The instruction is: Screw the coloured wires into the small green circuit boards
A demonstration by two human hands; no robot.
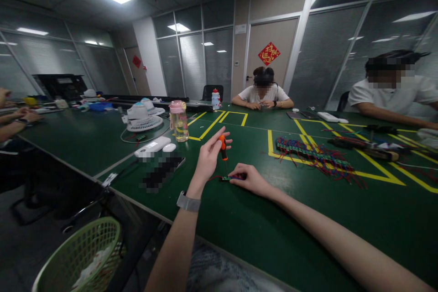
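My left hand holds an orange and black screwdriver nearly upright, some fingers stretched past the handle. Its thin shaft points down to a small green circuit board on the table; whether the tip touches it is too small to tell. My right hand rests on the table, fingertips closed on the board's right end, where red and dark wires come off. A red wire also leads off to the left. Beyond my right hand lies a long row of similar green boards with red and blue wires.
Left of my hands lie a blurred dark phone, a white device and a pink-lidded bottle. White fans stand farther back. Yellow tape marks the green table. Two people sit opposite. A green basket stands below left.
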